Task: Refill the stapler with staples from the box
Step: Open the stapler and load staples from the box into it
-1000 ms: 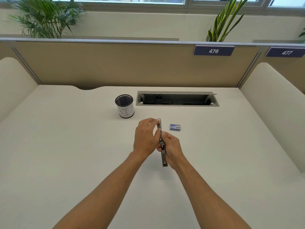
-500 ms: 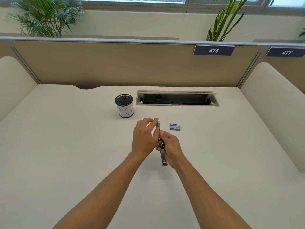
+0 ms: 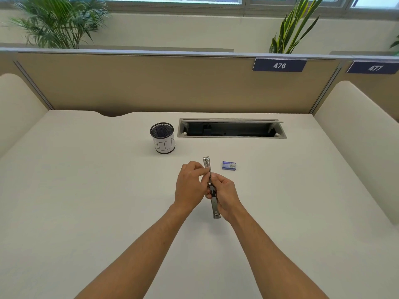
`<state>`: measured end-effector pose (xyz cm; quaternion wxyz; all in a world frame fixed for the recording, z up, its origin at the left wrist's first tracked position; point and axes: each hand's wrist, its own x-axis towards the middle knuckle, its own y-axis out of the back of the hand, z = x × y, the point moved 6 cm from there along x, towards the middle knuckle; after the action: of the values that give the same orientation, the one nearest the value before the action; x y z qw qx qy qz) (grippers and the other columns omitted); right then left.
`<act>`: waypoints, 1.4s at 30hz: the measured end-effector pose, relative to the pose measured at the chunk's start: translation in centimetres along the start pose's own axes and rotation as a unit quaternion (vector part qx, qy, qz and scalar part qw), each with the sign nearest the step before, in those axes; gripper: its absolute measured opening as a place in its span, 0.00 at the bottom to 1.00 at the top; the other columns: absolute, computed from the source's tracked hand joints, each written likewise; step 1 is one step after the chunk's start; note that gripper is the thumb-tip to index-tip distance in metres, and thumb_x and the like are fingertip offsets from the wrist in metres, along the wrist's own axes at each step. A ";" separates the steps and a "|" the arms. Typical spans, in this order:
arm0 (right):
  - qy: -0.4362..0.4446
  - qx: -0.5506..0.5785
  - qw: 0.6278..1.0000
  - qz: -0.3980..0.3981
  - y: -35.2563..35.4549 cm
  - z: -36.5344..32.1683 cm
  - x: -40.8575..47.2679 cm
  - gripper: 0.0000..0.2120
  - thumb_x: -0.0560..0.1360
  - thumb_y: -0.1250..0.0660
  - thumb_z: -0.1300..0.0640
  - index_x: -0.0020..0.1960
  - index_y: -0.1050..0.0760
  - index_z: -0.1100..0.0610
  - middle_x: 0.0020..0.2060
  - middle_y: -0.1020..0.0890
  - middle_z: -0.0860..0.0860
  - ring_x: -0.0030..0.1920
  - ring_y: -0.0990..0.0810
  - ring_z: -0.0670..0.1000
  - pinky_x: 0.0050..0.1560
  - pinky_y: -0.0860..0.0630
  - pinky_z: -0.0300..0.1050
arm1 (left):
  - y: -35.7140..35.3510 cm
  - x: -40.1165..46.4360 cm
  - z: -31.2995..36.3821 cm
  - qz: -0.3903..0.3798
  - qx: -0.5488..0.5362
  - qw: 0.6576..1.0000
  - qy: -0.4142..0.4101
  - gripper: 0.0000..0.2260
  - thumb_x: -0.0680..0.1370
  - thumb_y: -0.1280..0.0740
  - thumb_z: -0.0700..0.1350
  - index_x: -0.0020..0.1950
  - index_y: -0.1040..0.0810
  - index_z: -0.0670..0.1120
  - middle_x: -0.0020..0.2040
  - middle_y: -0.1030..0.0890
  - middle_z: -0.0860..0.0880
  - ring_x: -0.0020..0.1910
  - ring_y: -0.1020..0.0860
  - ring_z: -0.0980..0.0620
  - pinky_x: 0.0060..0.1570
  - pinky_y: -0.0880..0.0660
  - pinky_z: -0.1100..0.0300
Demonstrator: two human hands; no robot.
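Observation:
A long metal stapler (image 3: 214, 203) is swung open and held lengthwise above the desk, its far end pointing away from me. My right hand (image 3: 225, 195) grips its middle and lower part from the right. My left hand (image 3: 190, 186) pinches the upper arm of the stapler near the far end from the left. The small blue staple box (image 3: 229, 165) lies on the desk just right of the stapler's far tip, apart from both hands. Whether staples are inside the stapler is hidden.
A black mesh cup (image 3: 162, 138) with a white label reading BIN stands behind and left of my hands. An open cable tray slot (image 3: 232, 128) is set into the white desk (image 3: 86, 190) behind the box. Beige partition panels close the back and sides.
My left fingers have slid a little down from the stapler's far tip, leaving that end uncovered. The stapler and my right hand have hardly moved.

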<state>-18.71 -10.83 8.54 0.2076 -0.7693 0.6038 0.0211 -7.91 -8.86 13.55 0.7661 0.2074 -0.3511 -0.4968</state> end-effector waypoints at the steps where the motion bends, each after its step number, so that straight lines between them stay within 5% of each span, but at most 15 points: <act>1: -0.001 0.001 1.000 -0.001 0.0 0.1 0.0 0.14 0.83 0.42 0.58 0.47 0.20 0.63 0.30 0.26 0.55 0.27 0.30 0.50 0.28 0.30 0.41 | -0.1 0.0 -0.2 -0.004 -0.005 1.000 0.011 0.08 0.77 0.31 0.45 0.53 0.16 0.44 0.47 0.21 0.49 0.49 0.27 0.51 0.45 0.29 0.60; 5: -0.011 0.007 1.000 -0.003 0.0 0.5 0.0 0.14 0.82 0.42 0.58 0.47 0.20 0.63 0.29 0.26 0.54 0.27 0.30 0.50 0.27 0.30 0.41 | -0.1 -0.2 -0.7 -0.010 -0.007 1.000 0.025 0.08 0.76 0.31 0.45 0.53 0.16 0.45 0.47 0.22 0.50 0.48 0.28 0.53 0.45 0.36 0.68; 10: -0.010 -0.020 1.000 0.004 0.0 0.5 -0.2 0.15 0.83 0.43 0.59 0.47 0.21 0.65 0.28 0.26 0.54 0.26 0.30 0.50 0.28 0.30 0.42 | 0.0 0.0 -0.9 -0.023 0.029 0.999 0.029 0.08 0.76 0.31 0.48 0.52 0.16 0.48 0.48 0.21 0.52 0.48 0.29 0.55 0.46 0.31 0.61; 22: 0.003 -0.050 0.999 0.010 0.3 0.8 -0.2 0.16 0.83 0.43 0.59 0.47 0.21 0.68 0.28 0.25 0.54 0.26 0.30 0.51 0.28 0.31 0.42 | -0.5 0.4 -1.3 -0.060 0.024 0.996 0.064 0.05 0.75 0.31 0.49 0.48 0.17 0.51 0.45 0.25 0.57 0.47 0.26 0.55 0.43 0.31 0.63; 42: -0.001 -0.078 0.997 0.003 0.8 1.7 0.2 0.14 0.82 0.41 0.59 0.48 0.19 0.63 0.34 0.21 0.56 0.28 0.27 0.50 0.28 0.29 0.42 | -0.6 0.4 -1.9 -0.092 -0.066 0.988 0.106 0.02 0.72 0.30 0.42 0.42 0.19 0.49 0.43 0.20 0.52 0.43 0.21 0.54 0.44 0.23 0.60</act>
<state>-19.04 -10.59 6.71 0.1475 -0.7813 0.6025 0.0694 -6.77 -9.53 11.99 0.7620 0.2388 -0.2138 -0.5627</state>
